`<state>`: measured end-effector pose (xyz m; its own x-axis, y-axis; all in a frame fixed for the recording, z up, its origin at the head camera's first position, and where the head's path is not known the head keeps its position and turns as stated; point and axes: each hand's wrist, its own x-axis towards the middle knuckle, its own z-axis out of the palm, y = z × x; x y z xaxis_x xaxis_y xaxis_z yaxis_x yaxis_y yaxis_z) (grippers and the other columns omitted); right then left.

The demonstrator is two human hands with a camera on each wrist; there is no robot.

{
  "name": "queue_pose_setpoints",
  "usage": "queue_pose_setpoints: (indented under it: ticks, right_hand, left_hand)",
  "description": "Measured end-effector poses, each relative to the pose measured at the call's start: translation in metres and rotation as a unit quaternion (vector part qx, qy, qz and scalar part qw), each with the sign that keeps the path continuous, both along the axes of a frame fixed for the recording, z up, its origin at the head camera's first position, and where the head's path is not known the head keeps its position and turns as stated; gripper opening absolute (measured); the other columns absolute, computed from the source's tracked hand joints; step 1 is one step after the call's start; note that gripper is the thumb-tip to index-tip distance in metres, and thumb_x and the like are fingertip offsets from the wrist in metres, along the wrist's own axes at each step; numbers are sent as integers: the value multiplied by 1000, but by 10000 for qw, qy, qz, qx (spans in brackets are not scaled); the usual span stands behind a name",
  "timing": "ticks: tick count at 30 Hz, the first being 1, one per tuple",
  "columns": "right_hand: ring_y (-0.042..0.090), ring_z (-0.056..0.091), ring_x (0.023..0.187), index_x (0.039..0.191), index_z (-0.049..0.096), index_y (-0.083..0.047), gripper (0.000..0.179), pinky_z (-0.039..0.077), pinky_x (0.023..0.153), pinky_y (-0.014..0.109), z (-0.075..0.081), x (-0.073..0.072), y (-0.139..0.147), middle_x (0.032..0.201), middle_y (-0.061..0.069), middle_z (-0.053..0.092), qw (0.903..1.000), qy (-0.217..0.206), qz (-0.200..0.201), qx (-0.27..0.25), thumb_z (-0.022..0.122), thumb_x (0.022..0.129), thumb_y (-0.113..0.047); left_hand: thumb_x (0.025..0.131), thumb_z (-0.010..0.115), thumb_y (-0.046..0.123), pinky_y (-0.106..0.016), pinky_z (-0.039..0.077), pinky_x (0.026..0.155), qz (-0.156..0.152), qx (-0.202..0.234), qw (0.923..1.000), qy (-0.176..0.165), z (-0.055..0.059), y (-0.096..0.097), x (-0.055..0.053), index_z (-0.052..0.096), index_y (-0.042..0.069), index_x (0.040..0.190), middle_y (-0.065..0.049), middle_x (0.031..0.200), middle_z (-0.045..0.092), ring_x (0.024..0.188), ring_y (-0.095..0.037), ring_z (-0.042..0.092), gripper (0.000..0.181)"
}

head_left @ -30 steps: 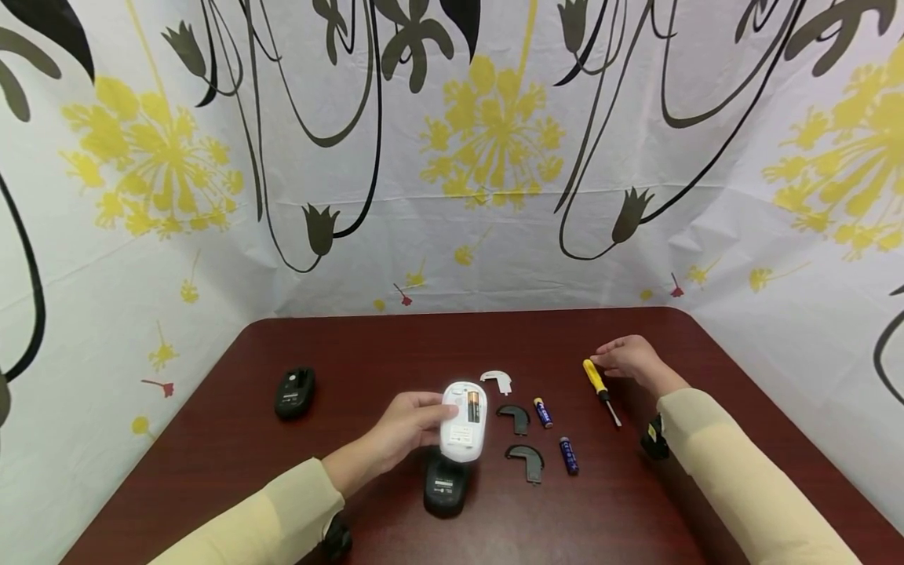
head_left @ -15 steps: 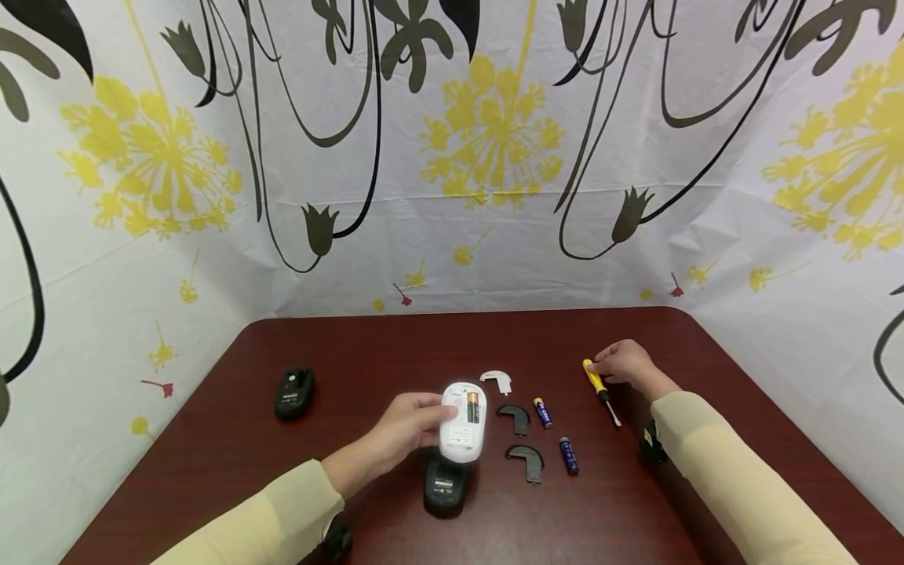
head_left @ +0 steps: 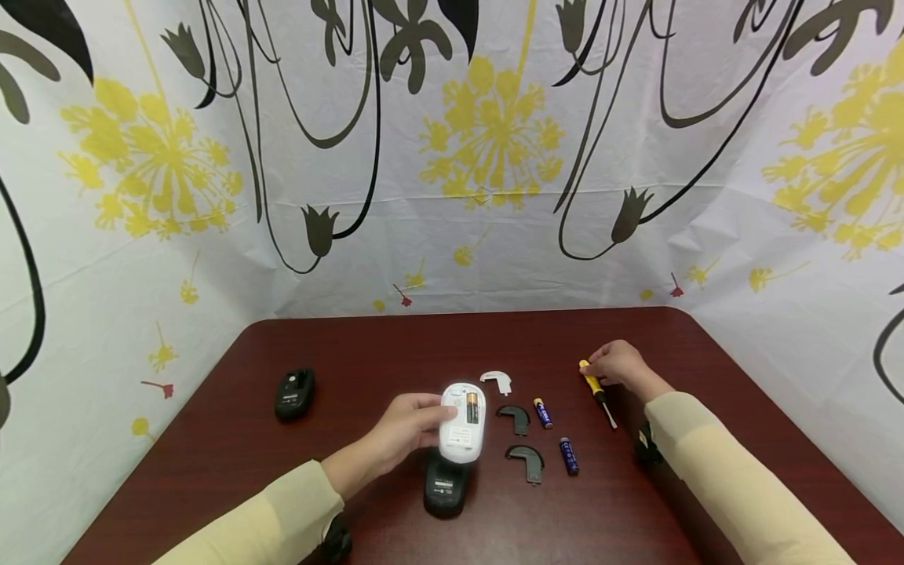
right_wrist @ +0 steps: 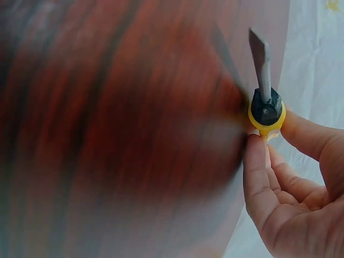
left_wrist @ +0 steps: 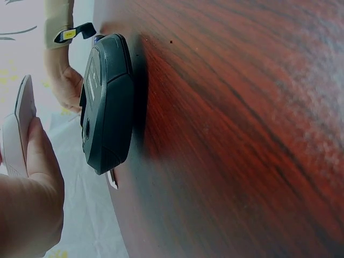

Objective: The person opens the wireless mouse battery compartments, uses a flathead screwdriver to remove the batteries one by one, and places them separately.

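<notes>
My left hand (head_left: 410, 424) grips a white computer mouse (head_left: 461, 447), underside up, with its battery bay uncovered and a battery (head_left: 472, 408) inside. Below it a black mouse (head_left: 445, 488) lies upside down; the left wrist view shows this black mouse (left_wrist: 110, 102) on the table beside the raised hand. At the right, my right hand (head_left: 621, 367) pinches the yellow handle of a flat-blade screwdriver (head_left: 595, 384). Seen from the right wrist, thumb and fingertips hold the screwdriver (right_wrist: 267, 110) close over the table.
Between the hands lie a white battery cover (head_left: 498, 381), two dark covers (head_left: 519, 419) and two loose blue batteries (head_left: 542, 413). Another black mouse (head_left: 294, 393) sits at the left. A patterned cloth (head_left: 438, 259) hangs behind the brown table (head_left: 395, 345).
My right hand has moved in from beside the screwdriver, taken its handle between thumb and fingers, and shifted it slightly left. The left hand and white mouse have stayed put.
</notes>
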<state>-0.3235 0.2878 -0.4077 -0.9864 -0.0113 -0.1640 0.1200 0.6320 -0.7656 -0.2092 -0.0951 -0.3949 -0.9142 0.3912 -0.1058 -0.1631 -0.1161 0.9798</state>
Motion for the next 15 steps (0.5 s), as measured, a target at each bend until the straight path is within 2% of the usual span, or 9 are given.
queue_pose_setpoints:
  ticks: [10,15]
  right_hand:
    - [27,64,82,101,67,12,25,59,71,37,1,-1,0,105,24,62,9999,-19,-11,165,71,87,-8]
    - [26,64,83,103,67,12,25,59,71,37,3,0,1,104,23,63,10000,-73,7,14,70,87,-7]
  left_hand:
    - [90,65,6,-40,57,80,18,10,10000,9,0,1,0,55,-17,120,-17,101,68,87,-22,67,39]
    - [91,65,7,-40,57,80,18,-4,10000,0,0,1,0,55,-16,120,-17,102,68,87,-22,67,39]
